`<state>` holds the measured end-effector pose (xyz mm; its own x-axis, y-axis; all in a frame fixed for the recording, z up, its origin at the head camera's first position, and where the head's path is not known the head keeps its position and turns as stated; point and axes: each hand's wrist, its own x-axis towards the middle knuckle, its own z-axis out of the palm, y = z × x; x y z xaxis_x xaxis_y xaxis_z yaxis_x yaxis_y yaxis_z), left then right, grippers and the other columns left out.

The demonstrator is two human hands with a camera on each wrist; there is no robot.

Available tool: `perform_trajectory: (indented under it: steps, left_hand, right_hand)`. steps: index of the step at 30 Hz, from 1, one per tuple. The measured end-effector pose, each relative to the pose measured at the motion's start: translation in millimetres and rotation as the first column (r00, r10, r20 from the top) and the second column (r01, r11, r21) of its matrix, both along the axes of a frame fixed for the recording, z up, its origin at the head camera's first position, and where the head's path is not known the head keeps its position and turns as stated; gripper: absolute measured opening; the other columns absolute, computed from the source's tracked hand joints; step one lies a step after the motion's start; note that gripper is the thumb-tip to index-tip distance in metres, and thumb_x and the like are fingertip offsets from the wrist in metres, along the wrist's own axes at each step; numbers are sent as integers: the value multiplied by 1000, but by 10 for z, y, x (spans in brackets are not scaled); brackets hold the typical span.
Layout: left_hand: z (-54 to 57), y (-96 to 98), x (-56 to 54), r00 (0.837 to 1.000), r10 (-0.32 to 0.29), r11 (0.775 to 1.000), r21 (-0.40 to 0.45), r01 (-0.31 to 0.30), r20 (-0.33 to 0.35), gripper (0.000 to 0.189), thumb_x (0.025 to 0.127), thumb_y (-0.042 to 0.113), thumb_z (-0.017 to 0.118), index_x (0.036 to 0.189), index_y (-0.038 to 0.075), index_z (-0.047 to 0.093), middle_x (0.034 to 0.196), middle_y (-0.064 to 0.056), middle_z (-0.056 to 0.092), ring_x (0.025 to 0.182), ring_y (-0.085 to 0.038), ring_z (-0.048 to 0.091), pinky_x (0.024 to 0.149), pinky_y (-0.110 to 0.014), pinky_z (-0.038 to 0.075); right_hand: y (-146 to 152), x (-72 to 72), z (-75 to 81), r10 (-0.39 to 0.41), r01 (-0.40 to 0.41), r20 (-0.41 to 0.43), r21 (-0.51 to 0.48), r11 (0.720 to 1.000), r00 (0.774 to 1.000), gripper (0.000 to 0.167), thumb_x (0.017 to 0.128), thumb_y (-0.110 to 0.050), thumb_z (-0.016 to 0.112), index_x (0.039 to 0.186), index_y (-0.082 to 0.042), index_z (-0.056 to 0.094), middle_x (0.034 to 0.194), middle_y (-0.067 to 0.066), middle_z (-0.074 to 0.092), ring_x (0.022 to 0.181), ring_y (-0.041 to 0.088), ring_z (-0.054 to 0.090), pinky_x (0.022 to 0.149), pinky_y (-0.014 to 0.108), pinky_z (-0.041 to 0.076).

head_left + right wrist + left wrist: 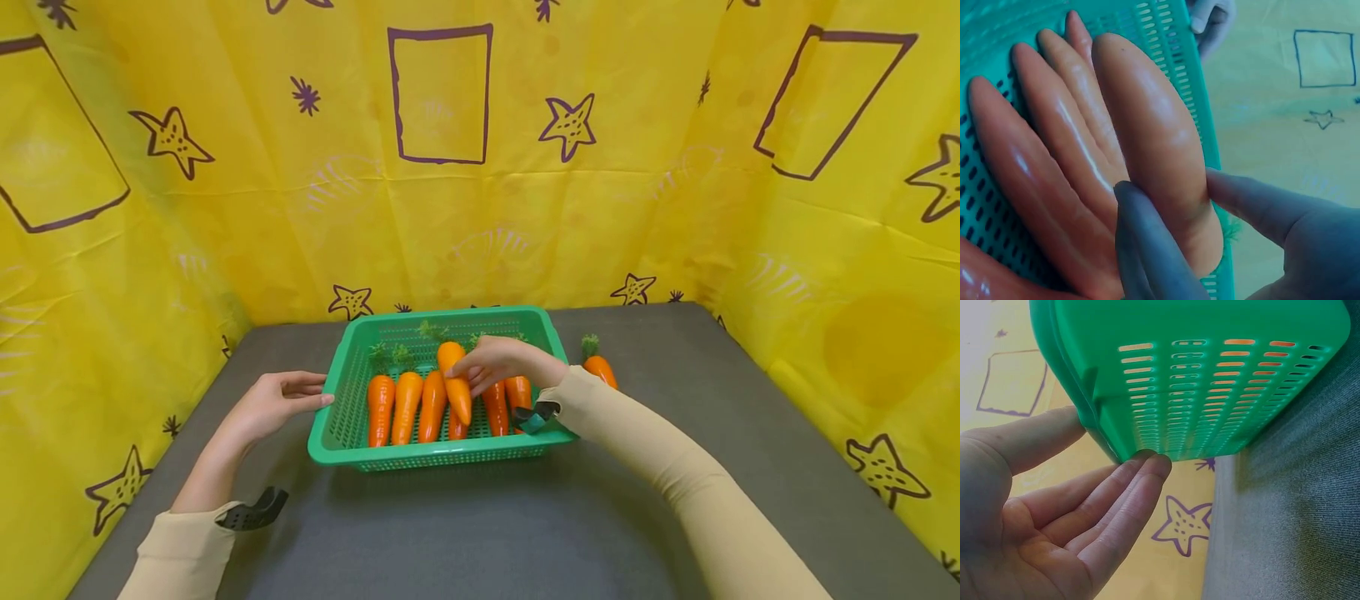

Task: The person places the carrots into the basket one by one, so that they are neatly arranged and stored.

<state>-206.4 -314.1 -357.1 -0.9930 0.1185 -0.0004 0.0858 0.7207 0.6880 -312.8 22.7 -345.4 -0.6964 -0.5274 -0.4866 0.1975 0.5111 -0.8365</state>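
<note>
My right hand (501,361) pinches an orange carrot (453,383) between thumb and fingers. That carrot slants, narrow end toward me, over a row of carrots in a green plastic basket (442,454). In the right wrist view the held carrot (1154,125) overlaps the basket's side and the carrots (1063,125) beside it. Green tufts top several of the carrots. At the basket's left side is my left hand (262,408), thumb and fingertips right at the rim. From the left wrist view, its fairly straight fingers (1125,519) meet the basket's slotted wall (1197,412).
Another carrot (600,369) with a green tuft lies outside the basket, on the right, partly behind my right sleeve. A dark grey table (465,533) bears everything. Yellow patterned curtains (465,225) stand close along its back and both sides.
</note>
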Motion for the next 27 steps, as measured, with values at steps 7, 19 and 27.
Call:
perform_trajectory:
  steps: [7, 19, 27]
  left_hand:
    - [4, 5, -2, 1000, 0, 1000, 6, 0, 8, 63, 86, 41, 68, 130, -2, 55, 116, -20, 66, 109, -36, 61, 91, -56, 47]
    - [4, 4, 3, 1000, 1, 1000, 4, -1, 12, 63, 86, 42, 68, 130, -2, 55, 116, -20, 66, 109, -35, 62, 91, -56, 47]
    - [7, 6, 5, 1000, 0, 1000, 6, 0, 5, 62, 87, 41, 67, 130, -3, 55, 114, -20, 67, 107, -34, 62, 91, -54, 48]
  right_hand:
    - [-50, -33, -78, 22, -22, 0, 66, 998, 1000, 23, 85, -20, 72, 85, 0, 60, 79, 9, 55, 69, 17, 65, 85, 38, 55]
    - [-72, -15, -79, 42, -43, 58, 24, 999, 997, 28, 88, -10, 67, 110, 7, 64, 103, 26, 68, 88, 31, 70, 80, 37, 57]
    - [31, -42, -64, 61, -61, 8, 59, 996, 998, 33, 89, -16, 68, 115, 4, 65, 105, 22, 69, 96, 30, 69, 82, 38, 56]
